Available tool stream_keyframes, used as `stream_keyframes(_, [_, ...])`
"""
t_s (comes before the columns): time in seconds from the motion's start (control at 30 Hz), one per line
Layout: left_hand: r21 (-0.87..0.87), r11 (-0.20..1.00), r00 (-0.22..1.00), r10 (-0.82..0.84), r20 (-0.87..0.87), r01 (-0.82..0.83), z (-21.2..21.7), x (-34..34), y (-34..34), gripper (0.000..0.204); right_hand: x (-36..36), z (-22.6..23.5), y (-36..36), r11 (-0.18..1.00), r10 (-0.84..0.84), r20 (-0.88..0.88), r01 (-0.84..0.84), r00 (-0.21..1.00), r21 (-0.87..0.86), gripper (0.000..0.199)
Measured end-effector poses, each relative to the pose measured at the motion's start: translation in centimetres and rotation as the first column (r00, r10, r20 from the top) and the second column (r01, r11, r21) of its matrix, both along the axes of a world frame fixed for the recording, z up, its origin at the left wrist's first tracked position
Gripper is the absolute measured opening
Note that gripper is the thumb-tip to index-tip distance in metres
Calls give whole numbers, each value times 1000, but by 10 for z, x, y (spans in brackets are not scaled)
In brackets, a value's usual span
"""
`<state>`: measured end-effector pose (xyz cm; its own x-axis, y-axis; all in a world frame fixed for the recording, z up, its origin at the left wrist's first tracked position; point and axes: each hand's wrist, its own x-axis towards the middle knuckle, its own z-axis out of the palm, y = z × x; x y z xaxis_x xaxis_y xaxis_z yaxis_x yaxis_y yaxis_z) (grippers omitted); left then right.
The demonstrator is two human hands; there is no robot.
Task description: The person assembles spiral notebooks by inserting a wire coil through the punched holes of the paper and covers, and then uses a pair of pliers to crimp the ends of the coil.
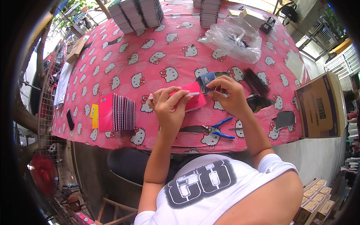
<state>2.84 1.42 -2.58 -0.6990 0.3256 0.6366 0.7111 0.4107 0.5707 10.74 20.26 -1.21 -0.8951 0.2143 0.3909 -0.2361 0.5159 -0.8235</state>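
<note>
My left hand (169,105) is closed on a small pink-red notebook (193,98), pinching the white page edge of it between thumb and fingers. To its right my right hand (229,93) is raised over the far side of the table, thumb and fingertips drawn together; what they hold is too small to make out. Beyond the notebook, partly behind my right hand, is a blue and dark patterned piece (207,78). Black spiral binding coils (257,83) lie just right of that hand. Below the hands rest blue-handled pliers (215,131), with a dark flat blade-like thing (192,129) beside them.
A row of spiral-bound pink notebooks (117,113) stands at left, beside yellow cards (94,116) and a phone (70,120). Tall notebook stacks (135,15) are at the back, with a clear plastic bag (236,39) at back right. A cardboard box (320,107) stands at the right edge.
</note>
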Motion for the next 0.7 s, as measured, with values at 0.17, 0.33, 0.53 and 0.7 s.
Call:
stream_keyframes(0.17, [-29,999,999,24,-24,-25,-1,1,-1,16,-15,3,1,994,99,-40,-97,994,41,18])
stream_keyframes(0.33, [-16,999,999,28,-30,-28,0,3,0,16,-22,2,9,996,65,-3,-65,998,65,25])
stream_keyframes(0.53, [32,999,999,35,-30,-34,-8,-1,0,14,-22,2,2,978,99,-71,-84,993,192,26])
stream_keyframes(0.7, [33,999,999,42,-34,-41,-9,-1,1,14,-24,4,3,995,3,-82,5,997,99,25])
